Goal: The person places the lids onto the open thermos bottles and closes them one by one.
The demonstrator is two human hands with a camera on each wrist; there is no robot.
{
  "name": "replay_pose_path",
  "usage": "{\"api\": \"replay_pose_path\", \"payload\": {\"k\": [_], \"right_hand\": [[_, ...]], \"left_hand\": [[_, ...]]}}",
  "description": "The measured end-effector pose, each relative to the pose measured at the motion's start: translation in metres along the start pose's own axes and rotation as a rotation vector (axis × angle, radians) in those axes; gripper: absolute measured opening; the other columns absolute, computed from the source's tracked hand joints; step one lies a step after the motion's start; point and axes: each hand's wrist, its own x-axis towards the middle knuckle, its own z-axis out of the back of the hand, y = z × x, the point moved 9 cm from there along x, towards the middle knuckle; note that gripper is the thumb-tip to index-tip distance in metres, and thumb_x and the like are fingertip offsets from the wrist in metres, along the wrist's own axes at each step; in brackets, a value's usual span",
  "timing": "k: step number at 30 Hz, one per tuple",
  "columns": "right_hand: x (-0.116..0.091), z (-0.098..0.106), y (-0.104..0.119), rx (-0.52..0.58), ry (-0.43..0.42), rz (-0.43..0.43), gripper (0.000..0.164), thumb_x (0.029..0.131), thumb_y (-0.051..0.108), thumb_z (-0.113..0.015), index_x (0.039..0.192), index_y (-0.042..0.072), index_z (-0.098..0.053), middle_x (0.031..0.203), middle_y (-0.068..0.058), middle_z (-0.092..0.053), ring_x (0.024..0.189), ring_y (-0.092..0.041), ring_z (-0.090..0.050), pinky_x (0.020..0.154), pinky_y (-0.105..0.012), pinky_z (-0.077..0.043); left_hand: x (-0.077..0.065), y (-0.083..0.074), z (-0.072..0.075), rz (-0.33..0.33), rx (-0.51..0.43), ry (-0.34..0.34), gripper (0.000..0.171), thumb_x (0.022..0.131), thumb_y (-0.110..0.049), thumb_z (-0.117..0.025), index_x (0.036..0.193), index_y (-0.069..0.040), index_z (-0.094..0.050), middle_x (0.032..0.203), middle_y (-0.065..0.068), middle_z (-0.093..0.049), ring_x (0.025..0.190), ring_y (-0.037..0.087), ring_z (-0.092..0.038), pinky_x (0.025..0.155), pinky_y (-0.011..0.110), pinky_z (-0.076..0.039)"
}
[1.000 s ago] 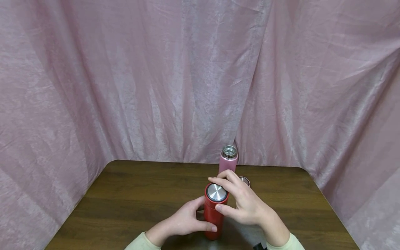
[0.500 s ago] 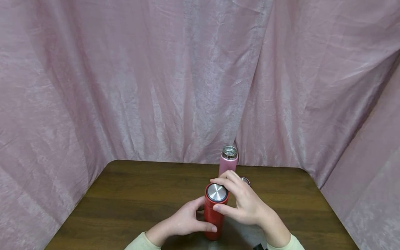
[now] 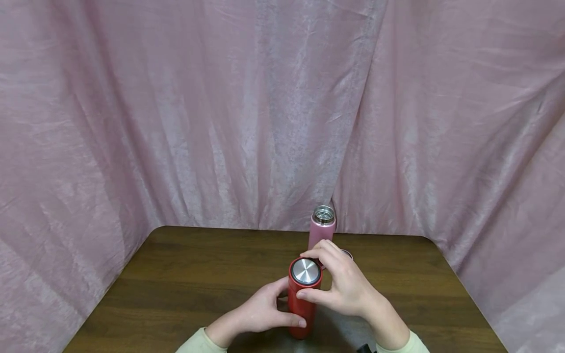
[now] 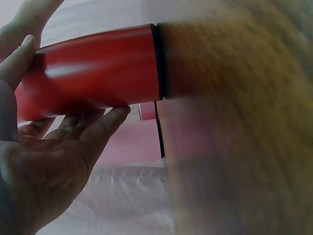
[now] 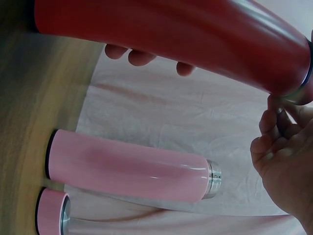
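A red thermos (image 3: 301, 314) stands upright on the table near its front edge. My left hand (image 3: 265, 309) grips its body, thumb across the front and the other fingers behind. At the top, my right hand (image 3: 343, 287) holds the red lid (image 3: 306, 271) with its silver disc, thumb at the front and fingers over the back rim. The right wrist view shows my right hand (image 5: 288, 156) curled at the lid end, where a dark and metallic seam (image 5: 304, 85) lies between lid and body. Fingertips (image 5: 142, 58) of my left hand show past the thermos there.
Behind the red thermos stands a pink thermos (image 3: 321, 234) with its metal mouth uncovered. Its pink lid (image 5: 51, 213) sits on the table beside it, mostly hidden by my right hand in the head view. A pink curtain (image 3: 220, 147) hangs beyond the brown table (image 3: 198, 274).
My right thumb has moved left across the lid's front while the fingertips at the back have shifted slightly right. My left hand and the thermos body have stayed put.
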Motion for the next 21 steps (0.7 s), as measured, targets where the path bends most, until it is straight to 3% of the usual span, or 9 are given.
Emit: {"api": "replay_pose_path", "payload": {"k": [9,14,21], "right_hand": [[-0.003,-0.004,0.002,-0.011,-0.014,-0.019,0.062,0.088,0.058,-0.092,0.129,0.017,-0.069,0.114,0.012,-0.064,0.101,-0.004,-0.060,0.080,-0.031,-0.057],[-0.004,-0.005,0.001,-0.007,-0.008,-0.044,0.064,0.086,0.058,-0.094,0.128,0.018,-0.068,0.116,0.012,-0.064,0.103,-0.005,-0.060,0.085,-0.027,-0.054],[-0.007,-0.011,-0.004,0.161,0.056,-0.107,0.066,0.087,0.040,-0.097,0.141,0.020,-0.064,0.124,0.009,-0.061,0.112,-0.010,-0.060,0.092,-0.030,-0.055]], "left_hand": [[-0.002,0.001,-0.001,-0.015,0.002,0.007,0.067,0.089,-0.025,-0.096,0.148,-0.031,-0.064,0.137,-0.010,-0.073,0.127,0.013,-0.070,0.106,0.031,-0.058],[-0.003,0.001,-0.001,-0.013,-0.017,0.010,0.065,0.089,-0.023,-0.096,0.146,-0.029,-0.065,0.135,-0.009,-0.074,0.126,0.014,-0.071,0.106,0.034,-0.059],[-0.003,0.001,-0.001,-0.011,-0.016,0.009,0.064,0.089,-0.022,-0.096,0.145,-0.029,-0.065,0.134,-0.009,-0.074,0.126,0.014,-0.071,0.106,0.034,-0.060]]}}
